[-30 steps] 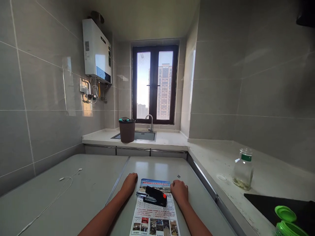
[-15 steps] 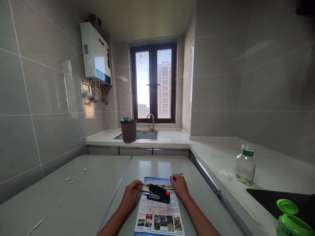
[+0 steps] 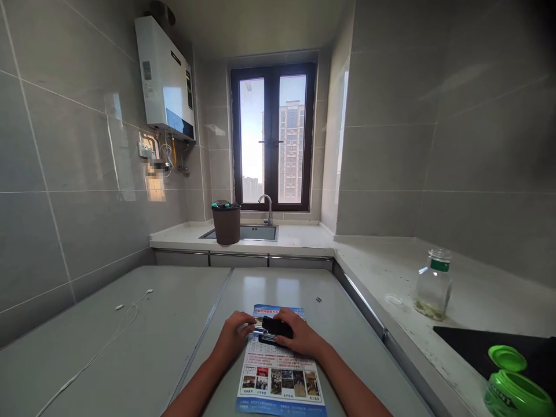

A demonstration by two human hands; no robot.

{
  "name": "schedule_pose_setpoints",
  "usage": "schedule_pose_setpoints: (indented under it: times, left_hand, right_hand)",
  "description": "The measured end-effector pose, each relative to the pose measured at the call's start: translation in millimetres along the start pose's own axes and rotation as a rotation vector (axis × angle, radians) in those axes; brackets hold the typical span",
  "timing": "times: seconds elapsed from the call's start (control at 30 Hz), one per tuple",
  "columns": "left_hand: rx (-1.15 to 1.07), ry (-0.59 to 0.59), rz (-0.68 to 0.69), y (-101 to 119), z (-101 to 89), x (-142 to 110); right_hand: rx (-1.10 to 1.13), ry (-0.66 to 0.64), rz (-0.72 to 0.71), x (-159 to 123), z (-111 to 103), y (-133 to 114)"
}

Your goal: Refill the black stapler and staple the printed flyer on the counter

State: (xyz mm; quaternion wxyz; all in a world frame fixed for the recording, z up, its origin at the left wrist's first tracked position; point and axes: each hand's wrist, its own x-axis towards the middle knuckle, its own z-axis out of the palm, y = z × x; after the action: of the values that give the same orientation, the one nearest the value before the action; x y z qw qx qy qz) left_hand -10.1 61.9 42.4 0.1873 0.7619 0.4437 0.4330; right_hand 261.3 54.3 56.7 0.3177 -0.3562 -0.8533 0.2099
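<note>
A printed colour leaflet (image 3: pixel 280 370) lies flat on the grey table (image 3: pixel 182 324) in front of me. A black stapler (image 3: pixel 274 325) sits across the leaflet's upper part. My right hand (image 3: pixel 297 336) is wrapped over the stapler's body from the right. My left hand (image 3: pixel 237 333) has its fingers curled against the stapler's metal front end and the leaflet's left edge. Most of the stapler is hidden under my right hand.
White earphones with a cable (image 3: pixel 125 315) lie on the table at the left. A small staple (image 3: pixel 318 299) lies beyond the leaflet. On the right counter stand a glass jar (image 3: pixel 431 284), a green-lidded tub (image 3: pixel 515 388) and a black hob (image 3: pixel 478 347). A brown bin (image 3: pixel 226 223) stands by the sink (image 3: pixel 252 233).
My right hand has moved left from the leaflet's edge onto the stapler and closed over it. My left hand has stayed at the stapler's front end.
</note>
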Motion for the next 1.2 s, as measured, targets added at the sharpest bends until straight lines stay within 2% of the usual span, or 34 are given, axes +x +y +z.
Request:
schedule_pose_setpoints:
  times: [0.17, 0.33, 0.5, 0.67, 0.97, 1.2]
  left_hand:
    - [0.117, -0.107, 0.028, -6, 5.0, 2]
    - [0.093, -0.068, -0.008, -10, 7.0, 3]
    - [0.082, -0.114, -0.005, -10, 6.5, 4]
    - [0.058, -0.058, -0.057, -9, 6.1, 4]
    - [0.086, -0.106, -0.093, -4, 7.3, 5]
    - [0.11, -0.123, -0.057, -2, 4.5, 4]
  right_hand:
    - [-0.017, -0.01, 0.068, -1, 4, 2]
    - [0.011, -0.007, 0.077, 0, 5, 1]
    - [0.016, -0.009, 0.075, 0, 4, 1]
    - [0.0, -0.02, 0.066, 0, 3, 2]
    - [0.009, -0.012, 0.095, -1, 7, 9]
    - [0.03, 0.022, 0.089, 0, 9, 11]
